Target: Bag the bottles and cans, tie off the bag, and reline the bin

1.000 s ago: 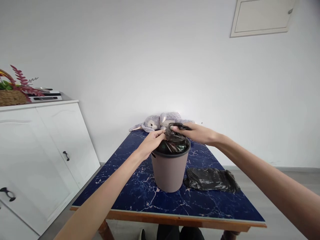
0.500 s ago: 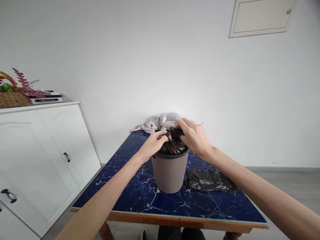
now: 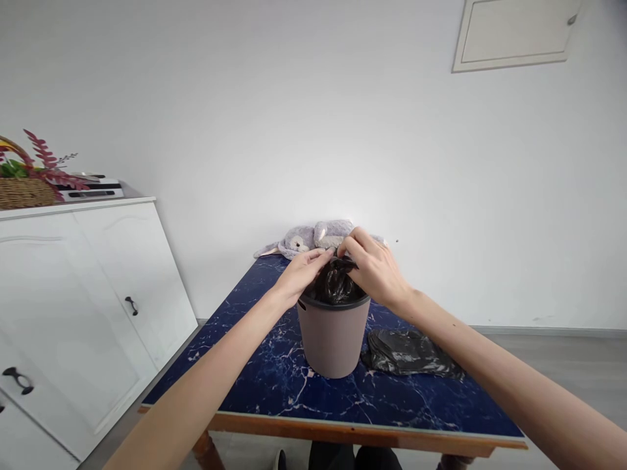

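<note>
A taupe plastic bin stands on a blue marbled table. A black rubbish bag fills its mouth, bunched up above the rim. My left hand pinches the bag's gathered top from the left. My right hand grips the same bunch from the right, fingers curled over it. Both hands meet over the bin's middle.
A second black bag lies flat on the table right of the bin. A grey plush toy lies at the table's far end by the wall. A white cabinet with a basket of flowers stands at the left.
My right hand swung from reaching across the bin to gripping the bag's top from the right. The bag's bunched top has been drawn tighter between both hands.
</note>
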A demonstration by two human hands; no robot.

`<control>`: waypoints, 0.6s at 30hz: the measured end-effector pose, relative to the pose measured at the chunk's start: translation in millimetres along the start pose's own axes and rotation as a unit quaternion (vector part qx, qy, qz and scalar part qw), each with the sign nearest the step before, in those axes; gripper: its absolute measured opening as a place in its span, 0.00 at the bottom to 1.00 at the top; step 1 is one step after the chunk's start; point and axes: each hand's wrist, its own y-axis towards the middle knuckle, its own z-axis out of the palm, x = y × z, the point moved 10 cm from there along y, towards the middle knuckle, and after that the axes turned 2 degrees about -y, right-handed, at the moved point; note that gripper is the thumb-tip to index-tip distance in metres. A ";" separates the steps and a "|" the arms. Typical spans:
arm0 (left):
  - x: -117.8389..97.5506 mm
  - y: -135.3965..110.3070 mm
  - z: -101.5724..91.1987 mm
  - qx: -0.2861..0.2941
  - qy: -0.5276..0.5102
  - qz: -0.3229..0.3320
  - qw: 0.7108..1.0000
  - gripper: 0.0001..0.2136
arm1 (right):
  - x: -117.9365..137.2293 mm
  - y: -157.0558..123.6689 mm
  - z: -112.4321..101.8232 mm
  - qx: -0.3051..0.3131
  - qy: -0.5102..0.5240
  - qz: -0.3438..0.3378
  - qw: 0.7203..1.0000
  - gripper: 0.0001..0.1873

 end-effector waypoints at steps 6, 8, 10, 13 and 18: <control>-11.8 -3.0 -7.9 -0.020 0.140 0.075 0.987 0.22 | 7.1 -16.4 13.5 0.099 -0.004 -0.069 0.993 0.17; -17.0 -2.9 -10.6 -0.035 0.196 0.104 0.974 0.21 | 6.2 -19.9 13.3 0.108 0.012 -0.065 0.992 0.19; -20.4 -2.5 -13.6 -0.051 0.259 0.124 0.957 0.18 | 4.6 -23.1 12.3 0.111 0.033 -0.057 0.992 0.20; -19.1 -0.5 -20.7 -0.069 0.341 0.119 0.930 0.16 | -0.6 -29.0 12.4 0.121 0.052 -0.034 0.991 0.18; -15.0 2.6 -30.9 -0.079 0.418 0.103 0.899 0.15 | -3.5 -38.6 12.4 0.143 0.107 -0.010 0.984 0.10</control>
